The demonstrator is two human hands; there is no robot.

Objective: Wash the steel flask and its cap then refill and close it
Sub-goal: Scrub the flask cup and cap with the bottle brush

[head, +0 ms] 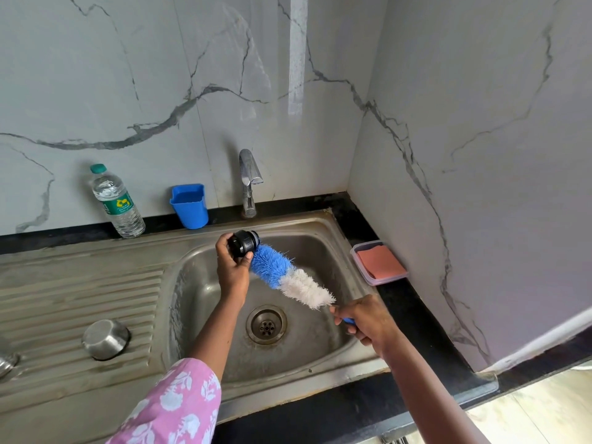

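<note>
My left hand (232, 265) holds the black flask cap (243, 243) above the steel sink basin (205, 293), its threaded end turned right. My right hand (363, 318) grips the blue handle of a bottle brush (290, 277) with blue and white bristles. The blue bristle tip presses against the cap's underside. At the far left edge, a shiny steel piece (6, 363) lies on the drainboard; I cannot tell whether it is the flask. The tap (248, 181) stands behind the basin with no water running.
An upturned steel bowl (105, 338) rests on the ribbed drainboard. A plastic water bottle (117, 203) and a blue cup (189, 205) stand by the back wall. A clear box with an orange sponge (379, 262) sits on the black counter at right. The drain (266, 323) is uncovered.
</note>
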